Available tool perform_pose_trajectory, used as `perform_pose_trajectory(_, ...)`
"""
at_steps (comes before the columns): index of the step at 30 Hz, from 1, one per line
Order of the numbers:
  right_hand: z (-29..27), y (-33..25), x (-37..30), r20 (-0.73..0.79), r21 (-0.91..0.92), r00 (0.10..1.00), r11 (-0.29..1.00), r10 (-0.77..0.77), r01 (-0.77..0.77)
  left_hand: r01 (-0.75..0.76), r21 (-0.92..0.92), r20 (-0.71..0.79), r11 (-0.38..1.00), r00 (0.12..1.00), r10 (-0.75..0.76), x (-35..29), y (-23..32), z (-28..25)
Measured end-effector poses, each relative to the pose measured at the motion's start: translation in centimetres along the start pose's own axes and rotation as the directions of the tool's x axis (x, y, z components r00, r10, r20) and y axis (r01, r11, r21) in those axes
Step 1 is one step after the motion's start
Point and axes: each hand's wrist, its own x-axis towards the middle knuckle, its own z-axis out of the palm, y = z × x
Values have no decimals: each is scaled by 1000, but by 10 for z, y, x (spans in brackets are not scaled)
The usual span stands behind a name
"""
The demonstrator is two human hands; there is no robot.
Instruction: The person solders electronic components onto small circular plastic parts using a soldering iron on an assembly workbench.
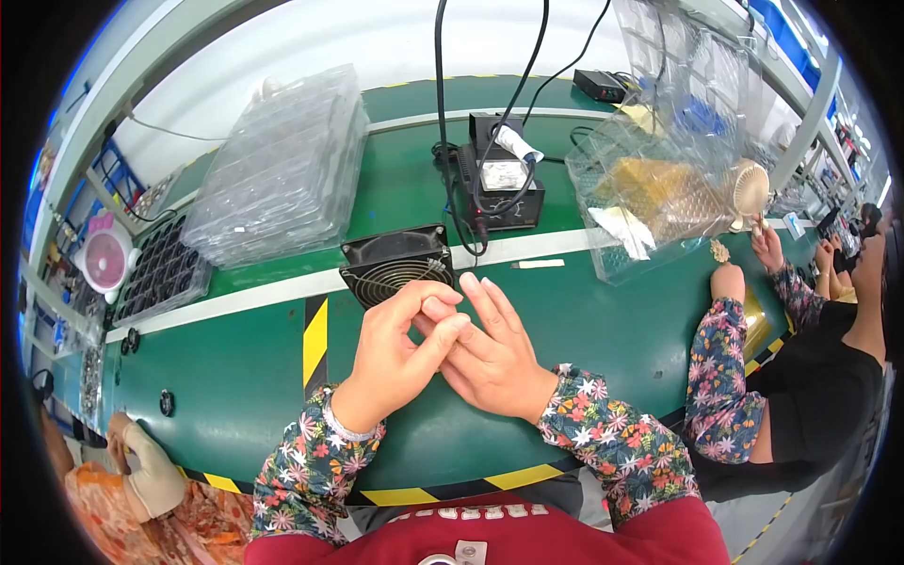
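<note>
overlapping l hand (388,356) w/ r hand (501,365), blk fan (397,262) part-hidden

The left hand (391,350) and right hand (499,370) are bare. Both forearms wear loose, dark sleeves, the left sleeve (311,471) and the right sleeve (617,443) printed all over with white, pink and coral flowers among green leaves. Their cuffs gather at the wrists (the left one shows a pale rim). Beyond the table's near edge, a deep red shirt (603,546) carries white lettering (480,513) and a small pale patch (471,553); grey trousers (560,494) show beside it.
</note>
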Motion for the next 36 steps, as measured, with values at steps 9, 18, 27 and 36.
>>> perform_pose_trajectory(9,8,6,-3,-109,55,994,998,11,-5,-76,129,-3,989,997,77,6,2,5)
perform_pose_trajectory(18,18,0,-2,-135,29,988,997,-69,73,-1,266,-19,964,1000,6,-3,-8,-5)
perform_pose_trajectory(27,39,-22,-12,-108,-19,990,996,-87,85,25,286,122,958,991,-62,1,-2,-4)
perform_pose_trajectory(36,21,-31,-31,-141,-214,988,976,-61,30,-269,424,179,865,961,211,-10,25,16)
